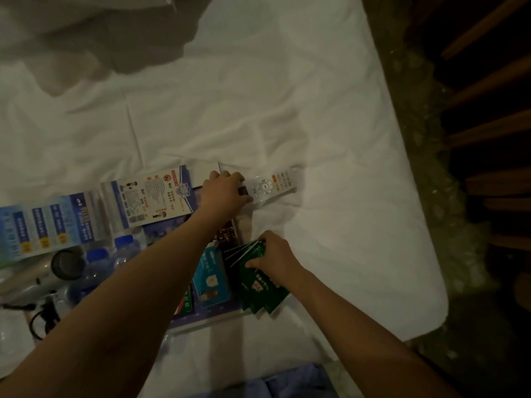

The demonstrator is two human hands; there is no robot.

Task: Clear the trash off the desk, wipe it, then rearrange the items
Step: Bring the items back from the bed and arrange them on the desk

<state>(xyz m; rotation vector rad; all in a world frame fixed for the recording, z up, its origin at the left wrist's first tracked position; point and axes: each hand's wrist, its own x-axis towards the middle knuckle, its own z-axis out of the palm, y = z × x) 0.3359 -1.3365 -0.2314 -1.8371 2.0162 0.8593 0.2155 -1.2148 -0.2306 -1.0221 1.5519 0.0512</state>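
- The person leans over a white bed sheet [258,81], both arms out, and desk items lie spread across it.
- The left hand [225,193] is on the near end of the white remote [271,183], fingers curled over it: a grip, by the look of it.
- The remote lies on the sheet, just beyond a leaflet [161,193] printed in red and blue.
- The right hand [274,255] pinches a fanned bunch of green packets [255,280], thumb on top, fingers underneath.
- Those packets sit at the near right of the pile, beside a blue card [211,275].
- Off to the left: a long blue brochure [43,225], two water bottles [123,251] with blue caps, a hair dryer [48,274] and its black cord [43,314].
- Judging by the task, this looks like the sorting part: items parked on the bed, being gathered for rearranging. The desk itself is out of view, so wiping progress cannot be told.
- The next move probably calls for squaring the green packets into one stack, so none slip from the fan, and lifting the remote clear of the leaflet's edge.
- The light is dim, so the small print is unreadable.
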